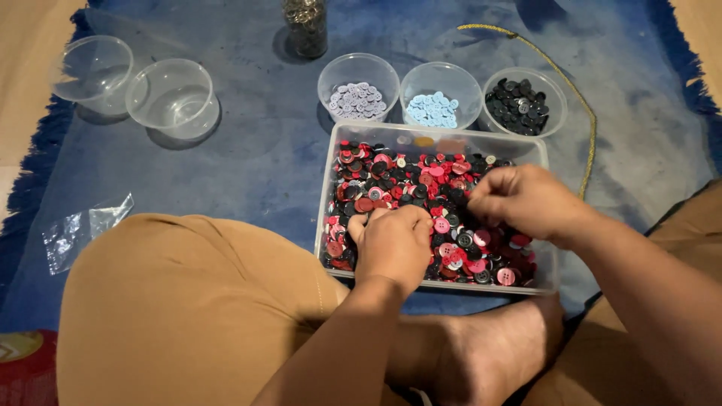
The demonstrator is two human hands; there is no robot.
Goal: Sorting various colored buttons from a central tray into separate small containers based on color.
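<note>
Both hands, left (392, 244) curled shut and right (526, 201) pinching, are digging among small, light, slippery red, pink and black plastic buttons (421, 188) in a clear rectangular plastic tub (481, 141), likely best nipped by their rims.

Home floor: fringed blue rug (248, 150), bare foot (489, 353).

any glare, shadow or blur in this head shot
Head view: soft indoor light, mostly sharp; glare glints on the two empty clear cups and the plastic bag; cups and jar cast soft shadows on the blue mat; slight blur on the right hand; left hand crisp over the button tray.
</note>
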